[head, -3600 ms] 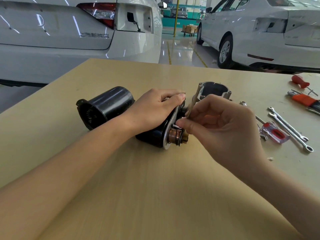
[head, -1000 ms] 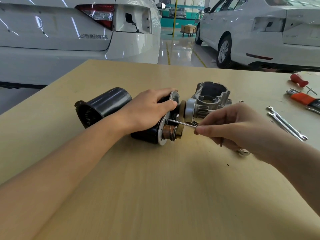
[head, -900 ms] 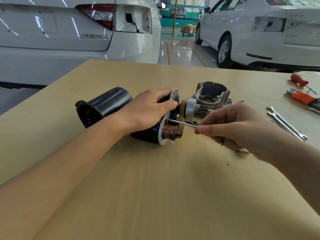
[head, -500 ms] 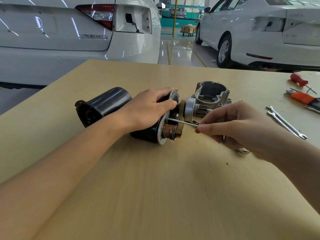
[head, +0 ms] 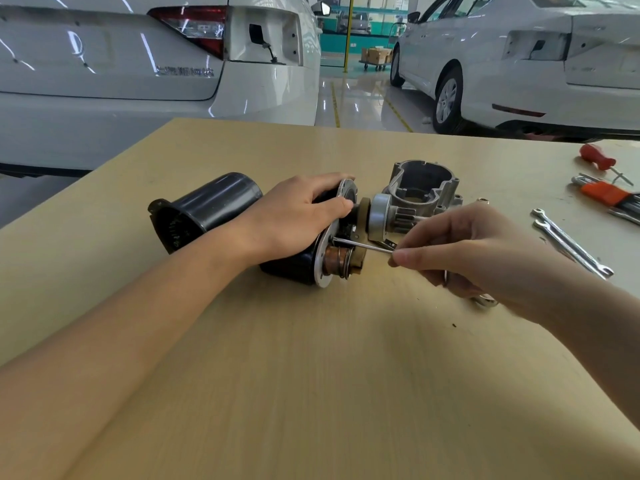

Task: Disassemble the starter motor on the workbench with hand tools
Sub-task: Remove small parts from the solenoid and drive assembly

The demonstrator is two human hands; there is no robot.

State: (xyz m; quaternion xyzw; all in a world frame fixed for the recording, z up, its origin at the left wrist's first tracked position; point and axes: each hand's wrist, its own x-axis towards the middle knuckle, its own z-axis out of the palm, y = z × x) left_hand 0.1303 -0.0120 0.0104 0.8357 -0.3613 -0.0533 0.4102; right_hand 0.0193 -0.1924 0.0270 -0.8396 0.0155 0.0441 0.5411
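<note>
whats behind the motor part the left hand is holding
A black cylindrical casing lies on its side behind the motor part. The left hand covers where they meet, so contact can't be seen.

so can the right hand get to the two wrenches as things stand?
Probably yes, but not freely: the right hand is pinching a thin metal tool against the motor. The wrenches lie just to its right on bare bench, nothing between; it would have to let go first.

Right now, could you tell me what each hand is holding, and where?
Left hand grips the motor body near its flange; right hand pinches the thin metal tool at its near end.
</note>
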